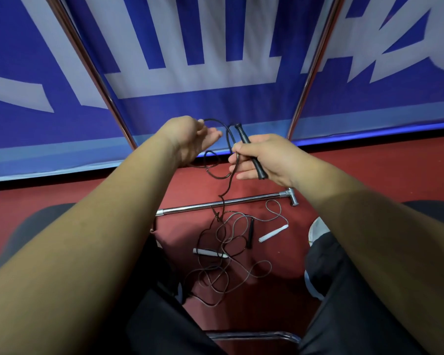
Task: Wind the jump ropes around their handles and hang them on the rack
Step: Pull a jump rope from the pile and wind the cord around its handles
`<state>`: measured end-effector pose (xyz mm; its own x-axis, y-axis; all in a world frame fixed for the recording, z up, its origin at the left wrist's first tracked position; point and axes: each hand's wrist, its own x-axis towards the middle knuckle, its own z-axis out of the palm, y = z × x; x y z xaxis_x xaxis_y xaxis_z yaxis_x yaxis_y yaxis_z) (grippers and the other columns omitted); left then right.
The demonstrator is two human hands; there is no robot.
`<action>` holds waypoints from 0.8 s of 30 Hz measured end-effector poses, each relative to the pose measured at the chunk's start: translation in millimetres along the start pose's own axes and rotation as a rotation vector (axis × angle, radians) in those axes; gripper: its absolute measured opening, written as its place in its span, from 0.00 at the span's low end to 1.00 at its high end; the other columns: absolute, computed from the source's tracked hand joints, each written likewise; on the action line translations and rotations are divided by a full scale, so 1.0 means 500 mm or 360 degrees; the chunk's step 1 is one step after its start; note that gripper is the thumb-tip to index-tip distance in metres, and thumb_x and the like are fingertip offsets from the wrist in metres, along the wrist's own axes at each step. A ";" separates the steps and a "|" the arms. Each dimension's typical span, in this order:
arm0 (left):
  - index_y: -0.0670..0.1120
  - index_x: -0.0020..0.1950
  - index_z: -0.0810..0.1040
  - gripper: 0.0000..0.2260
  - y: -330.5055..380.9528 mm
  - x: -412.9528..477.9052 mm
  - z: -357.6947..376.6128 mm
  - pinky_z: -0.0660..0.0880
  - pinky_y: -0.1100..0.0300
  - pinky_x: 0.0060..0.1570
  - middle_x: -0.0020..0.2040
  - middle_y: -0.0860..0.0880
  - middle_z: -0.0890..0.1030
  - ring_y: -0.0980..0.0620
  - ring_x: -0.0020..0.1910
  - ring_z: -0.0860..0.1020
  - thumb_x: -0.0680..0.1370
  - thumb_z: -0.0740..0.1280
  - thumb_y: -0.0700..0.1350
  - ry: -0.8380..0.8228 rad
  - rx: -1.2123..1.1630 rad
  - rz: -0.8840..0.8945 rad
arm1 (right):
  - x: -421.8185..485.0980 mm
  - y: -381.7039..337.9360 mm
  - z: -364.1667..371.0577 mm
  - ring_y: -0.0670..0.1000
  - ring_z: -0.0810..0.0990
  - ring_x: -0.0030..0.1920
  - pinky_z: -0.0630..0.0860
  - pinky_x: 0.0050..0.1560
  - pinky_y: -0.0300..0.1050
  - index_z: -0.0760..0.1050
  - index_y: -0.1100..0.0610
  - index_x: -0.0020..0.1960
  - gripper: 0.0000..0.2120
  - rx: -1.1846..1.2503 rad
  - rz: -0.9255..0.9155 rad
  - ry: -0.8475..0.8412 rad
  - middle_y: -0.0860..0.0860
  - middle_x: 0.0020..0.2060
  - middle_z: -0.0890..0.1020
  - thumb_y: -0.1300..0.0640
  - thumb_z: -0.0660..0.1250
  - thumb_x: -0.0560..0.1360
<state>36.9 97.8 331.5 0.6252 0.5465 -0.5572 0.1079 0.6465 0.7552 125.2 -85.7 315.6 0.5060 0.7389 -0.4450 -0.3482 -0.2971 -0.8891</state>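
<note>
My right hand (264,158) grips a black jump-rope handle (243,135) that points up and away. Its dark cord (224,131) arcs over to my left hand (190,139), which holds the cord near its fingertips, palm turned toward the right. A loop of cord hangs between both hands and trails down to the floor. There, the rope's other black handle (250,233) lies in a tangle with a second rope that has two white handles (272,233) (208,252). The rack's two chrome uprights (87,62) (315,62) rise ahead.
A chrome base bar (226,203) of the rack lies across the red floor. A blue-and-white banner (215,47) stands behind the uprights. My knees in dark trousers flank the tangle, and a chrome chair edge (254,335) shows below.
</note>
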 end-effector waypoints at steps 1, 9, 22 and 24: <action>0.34 0.55 0.75 0.07 -0.004 -0.005 -0.001 0.85 0.50 0.54 0.53 0.35 0.81 0.43 0.41 0.87 0.86 0.58 0.32 0.0023 0.0202 -0.0020 | -0.002 -0.005 -0.001 0.59 0.90 0.49 0.87 0.45 0.53 0.79 0.62 0.59 0.08 0.0020 -0.0016 0.0039 0.57 0.46 0.88 0.58 0.68 0.85; 0.49 0.64 0.81 0.19 -0.065 -0.022 -0.010 0.78 0.55 0.54 0.60 0.50 0.84 0.53 0.53 0.81 0.81 0.62 0.31 -0.0659 0.2036 0.0039 | 0.002 -0.028 -0.002 0.60 0.90 0.45 0.87 0.40 0.51 0.75 0.65 0.53 0.07 0.0412 -0.0207 0.0372 0.60 0.40 0.81 0.61 0.66 0.86; 0.37 0.52 0.82 0.11 -0.049 -0.013 0.022 0.82 0.61 0.34 0.42 0.42 0.86 0.52 0.33 0.85 0.84 0.69 0.45 -0.0401 0.1157 0.0205 | 0.026 -0.005 -0.041 0.57 0.89 0.52 0.86 0.52 0.52 0.76 0.57 0.61 0.09 0.0071 0.0056 0.0403 0.57 0.56 0.88 0.53 0.62 0.88; 0.36 0.52 0.81 0.11 -0.038 -0.015 0.033 0.82 0.64 0.35 0.39 0.44 0.85 0.54 0.34 0.85 0.84 0.70 0.45 -0.0321 0.0766 0.0183 | 0.019 0.009 -0.030 0.54 0.88 0.52 0.83 0.54 0.51 0.78 0.55 0.63 0.09 -0.0187 0.0181 0.0215 0.54 0.55 0.88 0.53 0.62 0.88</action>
<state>42.9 72.8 327.1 0.7848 0.4559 -0.4198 0.3427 0.2450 0.9069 140.6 -89.1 305.7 0.5725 0.6112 -0.5466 -0.3187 -0.4483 -0.8351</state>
